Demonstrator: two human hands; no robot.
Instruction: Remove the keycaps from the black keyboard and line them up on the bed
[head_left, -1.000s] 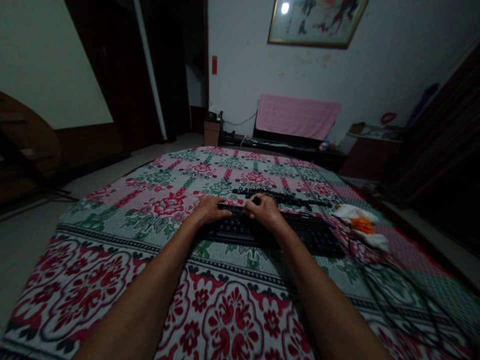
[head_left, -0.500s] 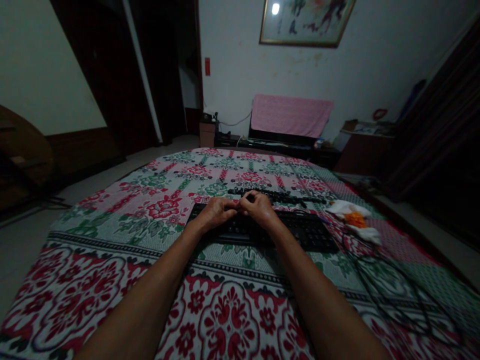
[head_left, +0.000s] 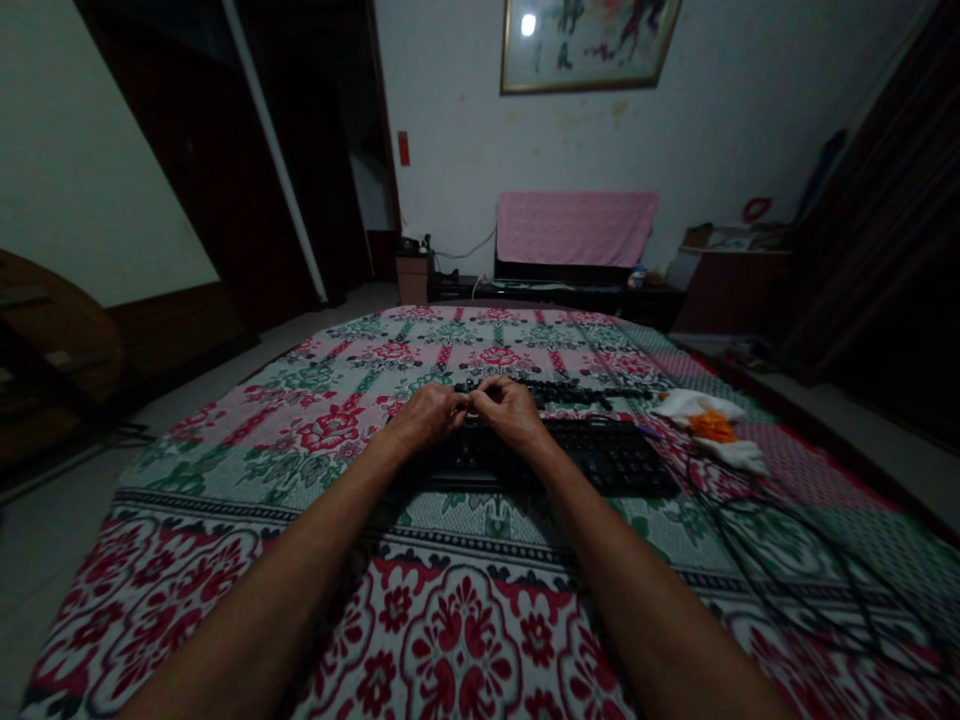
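A black computer keyboard lies on the patterned cloth, partly hidden by my hands and forearms. Over its left part, my left hand is closed, thumb and fingers pressed together. My right hand meets it at the fingertips in a pinch, with the thumb and index finger curled into a ring. Whatever is between the fingertips is too small and dark to make out. Just beyond the keyboard, a row of small black pieces that look like loose keycaps is spread on the cloth.
White tissue with an orange thing lies right of the keyboard. A black cable loops over the cloth at the right. Further back, a pink towel hangs over a dark screen by the wall.
The view has tilted and shifted slightly. My left hand has turned and its fingers are more curled in. Both hands are still together at the fingertips, slightly further from the keyboard's near edge.
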